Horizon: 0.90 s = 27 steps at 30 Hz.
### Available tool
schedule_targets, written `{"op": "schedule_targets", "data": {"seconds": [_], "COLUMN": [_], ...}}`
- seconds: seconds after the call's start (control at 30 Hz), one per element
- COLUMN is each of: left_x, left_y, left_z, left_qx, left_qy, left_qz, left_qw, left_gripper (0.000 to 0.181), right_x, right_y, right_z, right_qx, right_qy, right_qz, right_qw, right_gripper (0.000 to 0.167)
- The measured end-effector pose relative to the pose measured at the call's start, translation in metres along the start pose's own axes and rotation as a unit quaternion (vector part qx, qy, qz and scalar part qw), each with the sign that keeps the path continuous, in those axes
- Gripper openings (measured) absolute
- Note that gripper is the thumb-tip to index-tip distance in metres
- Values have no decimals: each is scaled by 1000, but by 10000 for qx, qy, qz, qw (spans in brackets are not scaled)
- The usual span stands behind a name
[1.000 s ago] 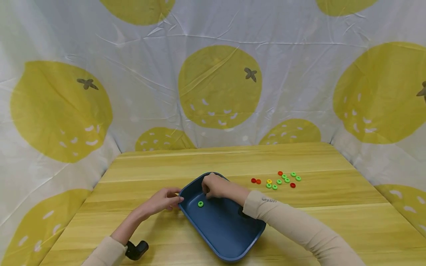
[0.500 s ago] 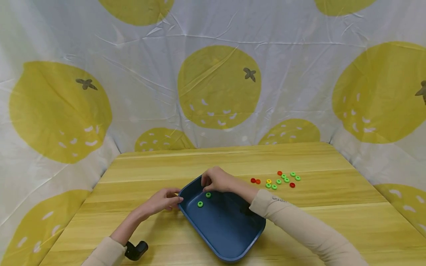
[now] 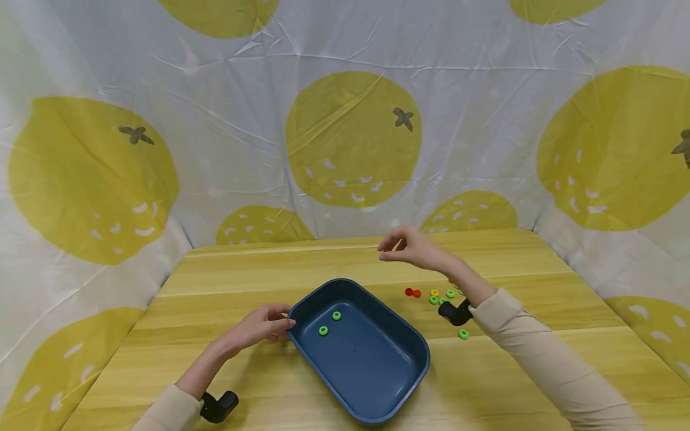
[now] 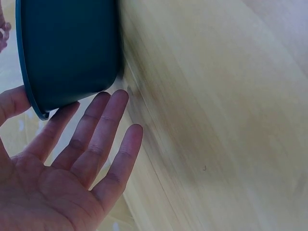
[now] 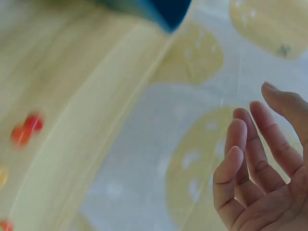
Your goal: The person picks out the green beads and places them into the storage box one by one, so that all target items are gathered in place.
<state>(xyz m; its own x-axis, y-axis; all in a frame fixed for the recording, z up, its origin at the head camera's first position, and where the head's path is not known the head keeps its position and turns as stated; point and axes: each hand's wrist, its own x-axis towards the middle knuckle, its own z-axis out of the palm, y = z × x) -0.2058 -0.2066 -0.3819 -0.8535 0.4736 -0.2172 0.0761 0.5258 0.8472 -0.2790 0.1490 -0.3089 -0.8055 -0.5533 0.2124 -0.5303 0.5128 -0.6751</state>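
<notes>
R hand (image 3: 414,246) raised, curved; L hand (image 3: 263,324) lower

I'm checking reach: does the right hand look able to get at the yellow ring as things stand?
Probably yes: the right hand is raised and looks empty, and nothing covers the yellow ring. A green ring lies close beside it, so the pinch may need some care.

- At the head, well back, peering forward and down
- On left wrist, tilted, close beside tray (image 4: 72,48)
- On right wrist, facing curtain (image 5: 134,144), sharing tray with head
</notes>
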Motion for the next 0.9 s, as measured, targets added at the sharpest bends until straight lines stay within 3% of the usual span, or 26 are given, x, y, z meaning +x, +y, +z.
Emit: {"op": "schedule_targets", "data": {"seconds": [0.2, 0.4, 0.57, 0.7, 0.9], "left_x": [0, 1, 2, 1, 1], "left_y": [-1, -2, -3, -3, 0], "left_z": [1, 0, -1, -1, -1], "left_qx": [-64, -60, -55, -35, -41], "left_qy": [-40, -75, -35, -53, -84], "left_qz": [-15, -23, -94, -60, -44], "left_qw": [10000, 10000, 9999, 10000, 9999], "left_gripper": [49, 51, 50, 50, 50], "right_x": [-40, -82, -106, -117, -122], "right_y": [40, 78, 108, 128, 145], "right_z": [-45, -69, -75, -72, -61], "right_qx": [18, -144, -345, -799, -1436], "right_qy": [539, 794, 687, 566, 257], "right_qz": [777, 1597, 1957, 2111, 1937], "right_qw": [9955, 9839, 9776, 9726, 9701], "right_gripper": [24, 34, 36, 29, 20]}}
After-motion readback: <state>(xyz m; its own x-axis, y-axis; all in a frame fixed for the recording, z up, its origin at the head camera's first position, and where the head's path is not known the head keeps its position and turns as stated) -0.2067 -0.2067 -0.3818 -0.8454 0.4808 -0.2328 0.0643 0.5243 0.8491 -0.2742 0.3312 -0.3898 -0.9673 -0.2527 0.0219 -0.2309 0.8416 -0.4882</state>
